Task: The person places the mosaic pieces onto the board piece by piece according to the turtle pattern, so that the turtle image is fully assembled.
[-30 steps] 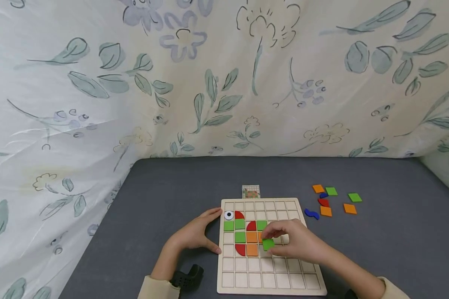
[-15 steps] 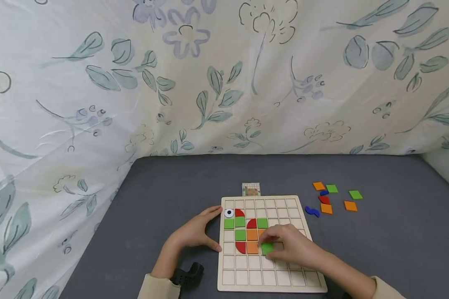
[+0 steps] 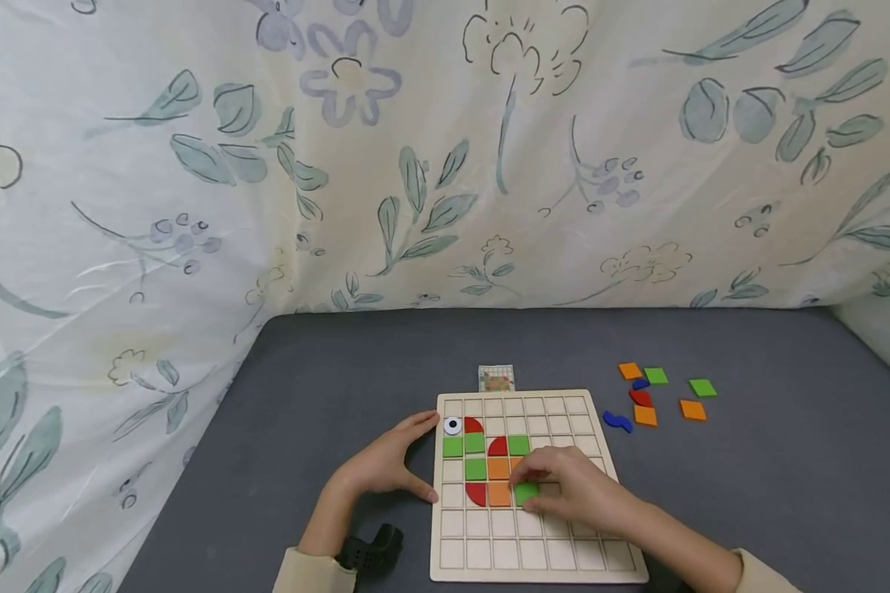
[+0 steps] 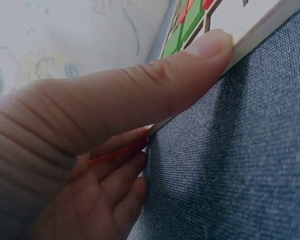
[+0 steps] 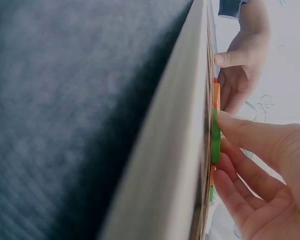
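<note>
Pinching a thin green square (image 3: pixel 526 494) between thumb and fingers, the right hand (image 3: pixel 580 487) holds it near the middle of a gridded wooden board (image 3: pixel 480 550); aligning edges with the grid before pressing should help. The left hand (image 3: pixel 383 459), fingers spread, touches the board's left edge. Beneath the board lies ribbed gray cloth (image 3: pixel 341 362).

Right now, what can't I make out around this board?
Head view: pattern on the card, too small to read.
Head view: part of an orange square, behind the right hand.
Left wrist view: much of the board, cut off by the top edge.
Right wrist view: the layout, seen too edge-on.
</note>
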Available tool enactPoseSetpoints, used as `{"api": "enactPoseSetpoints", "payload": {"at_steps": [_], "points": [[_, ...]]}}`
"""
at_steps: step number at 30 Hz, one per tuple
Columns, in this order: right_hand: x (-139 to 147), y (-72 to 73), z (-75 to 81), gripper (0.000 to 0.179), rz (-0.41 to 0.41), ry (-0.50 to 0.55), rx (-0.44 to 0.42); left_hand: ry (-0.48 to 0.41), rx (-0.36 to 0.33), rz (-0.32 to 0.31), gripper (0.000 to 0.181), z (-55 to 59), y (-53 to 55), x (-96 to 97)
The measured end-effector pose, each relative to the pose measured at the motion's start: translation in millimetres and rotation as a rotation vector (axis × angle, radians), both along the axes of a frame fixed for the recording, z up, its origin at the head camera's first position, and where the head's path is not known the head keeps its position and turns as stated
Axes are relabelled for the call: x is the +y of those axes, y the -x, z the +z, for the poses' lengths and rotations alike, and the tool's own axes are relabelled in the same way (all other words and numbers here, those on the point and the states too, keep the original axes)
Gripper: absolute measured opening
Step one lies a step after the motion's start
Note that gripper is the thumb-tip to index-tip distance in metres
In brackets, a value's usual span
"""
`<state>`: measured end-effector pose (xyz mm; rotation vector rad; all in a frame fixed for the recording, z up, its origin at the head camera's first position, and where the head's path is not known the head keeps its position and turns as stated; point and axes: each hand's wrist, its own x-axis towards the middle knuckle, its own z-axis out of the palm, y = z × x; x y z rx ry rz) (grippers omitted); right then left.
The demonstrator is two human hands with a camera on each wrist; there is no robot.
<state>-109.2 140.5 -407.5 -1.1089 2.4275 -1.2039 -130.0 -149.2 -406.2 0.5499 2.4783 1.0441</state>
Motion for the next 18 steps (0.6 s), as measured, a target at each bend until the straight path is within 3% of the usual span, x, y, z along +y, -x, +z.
{"api": "enactPoseSetpoints", "payload": {"at_steps": [5, 18], "points": [[-1, -0.2, -1.1, 0.025, -0.006, -0.015, 0.046, -0.001, 0.003, 0.002, 0.104, -0.5, -0.3, 0.0], [12, 7.7, 11.6, 0.026, -0.053, 0.009, 0.014, -0.002, 0.007, 0.020, 0.105, -2.0, 0.0, 1.5]]}}
